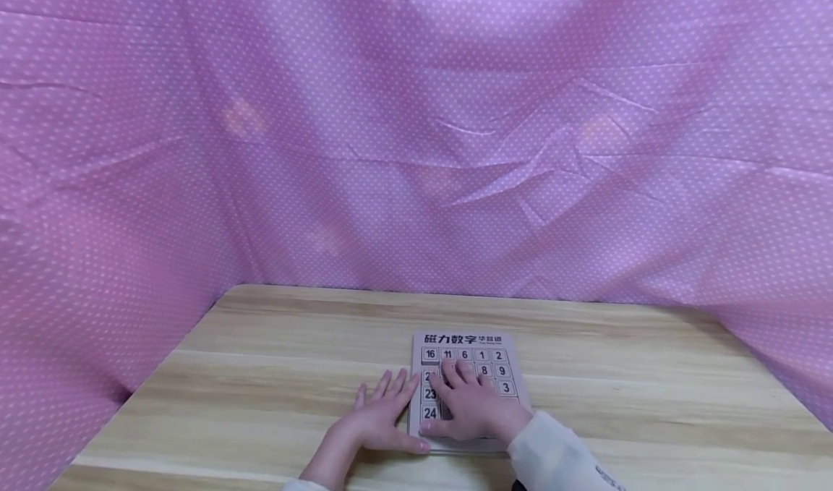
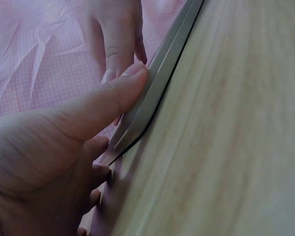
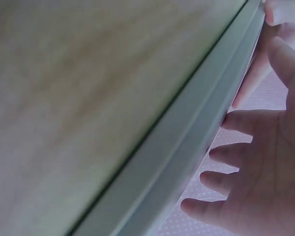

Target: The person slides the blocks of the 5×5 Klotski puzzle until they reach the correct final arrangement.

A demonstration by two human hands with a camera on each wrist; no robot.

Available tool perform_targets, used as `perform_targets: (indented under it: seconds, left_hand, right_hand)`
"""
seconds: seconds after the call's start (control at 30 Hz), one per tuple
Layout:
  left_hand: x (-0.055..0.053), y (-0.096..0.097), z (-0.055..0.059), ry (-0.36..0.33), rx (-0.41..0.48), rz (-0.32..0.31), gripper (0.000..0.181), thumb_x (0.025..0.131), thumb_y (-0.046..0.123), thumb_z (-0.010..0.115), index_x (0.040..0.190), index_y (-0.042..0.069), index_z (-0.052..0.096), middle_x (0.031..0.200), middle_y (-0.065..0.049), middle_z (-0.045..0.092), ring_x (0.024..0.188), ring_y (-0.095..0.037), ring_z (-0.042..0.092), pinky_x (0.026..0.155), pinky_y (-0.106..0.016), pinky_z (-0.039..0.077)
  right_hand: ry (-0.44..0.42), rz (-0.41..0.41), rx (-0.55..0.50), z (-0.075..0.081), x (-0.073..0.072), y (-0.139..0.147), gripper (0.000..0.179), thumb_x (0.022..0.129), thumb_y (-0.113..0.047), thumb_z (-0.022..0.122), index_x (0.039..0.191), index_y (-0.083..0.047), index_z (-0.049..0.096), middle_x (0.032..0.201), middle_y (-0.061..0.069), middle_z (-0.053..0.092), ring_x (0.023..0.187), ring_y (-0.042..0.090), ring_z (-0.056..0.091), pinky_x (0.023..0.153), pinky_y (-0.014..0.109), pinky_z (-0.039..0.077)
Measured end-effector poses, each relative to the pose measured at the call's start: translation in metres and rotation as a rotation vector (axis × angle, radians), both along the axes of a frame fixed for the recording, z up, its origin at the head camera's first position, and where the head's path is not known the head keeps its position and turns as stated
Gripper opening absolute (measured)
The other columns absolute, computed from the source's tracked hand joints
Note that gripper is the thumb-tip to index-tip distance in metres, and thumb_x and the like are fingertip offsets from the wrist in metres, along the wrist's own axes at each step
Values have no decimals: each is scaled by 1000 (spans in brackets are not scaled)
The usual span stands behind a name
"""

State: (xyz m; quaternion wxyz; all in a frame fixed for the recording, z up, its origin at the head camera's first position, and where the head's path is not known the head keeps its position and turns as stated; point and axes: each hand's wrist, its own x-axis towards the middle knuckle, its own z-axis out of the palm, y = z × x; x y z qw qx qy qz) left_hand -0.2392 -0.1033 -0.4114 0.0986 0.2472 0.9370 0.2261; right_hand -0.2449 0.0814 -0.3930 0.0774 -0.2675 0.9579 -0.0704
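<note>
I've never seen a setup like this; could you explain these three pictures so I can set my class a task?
There is no machine, just a person's two bare hands. The wide picture comes from a camera worn on the head, the two close ones from cameras on the left and right wrists. On the pale wood-grain table lies a flat, pale grey rectangular puzzle board with square numbered tiles; pink, white-dotted cloth hangs behind. The left hand rests at the board's left side, thumb at its near corner. The right hand spreads over the tiles. Neither hand lifts anything.
</note>
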Motion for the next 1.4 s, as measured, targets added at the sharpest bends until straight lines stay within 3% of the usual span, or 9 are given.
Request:
perform_targets:
  seconds: [0.27,0.43,0.67,0.9,1.0,1.4]
  left_hand:
    - [0,-1,2,4,10,-4,103,60,61,62,138,9,19,140,-18,11,126,-37,3,92,-60,-5]
    - [0,-2,1,-1,11,-4,103,60,61,62,138,9,18,140,-18,11,126,-37,3,92,-60,-5]
    - [1,-1,0,-4,17,3,103,60,62,61,138,9,18,140,-18,11,126,-37,3,92,-60,-5]
    - [1,-1,1,-11,28,9,104,60,60,63,138,9,18,141,-18,10,126,-36,2,92,-59,-7]
    - [1,-1,1,-8,26,6,104,60,60,63,138,9,18,141,-18,10,126,-37,2,93,-59,-7]
    - [1,0,1,-6,33,2,104,60,60,63,138,9,16,140,-18,10,126,-37,2,92,-60,-6]
  right_hand:
    - [17,46,-2,3,12,2,79,75,-66,38,133,-12,35,140,14,18,125,37,14,91,60,19]
    - [10,42,-28,2,12,4,78,76,-66,37,133,-13,35,140,15,17,125,37,13,92,59,18]
    - [-18,-39,-114,4,7,29,74,78,-61,40,132,-10,35,139,19,16,124,40,10,93,60,12]
    - [-5,-177,-124,3,2,74,73,80,-53,47,128,1,38,136,24,21,122,44,14,89,64,15]
    - [-8,-201,-143,1,1,84,72,80,-53,48,128,1,39,135,25,22,121,45,16,87,65,16]
    - [-13,-143,-143,2,-1,66,76,77,-55,50,129,-1,38,137,22,20,121,44,14,88,64,18]
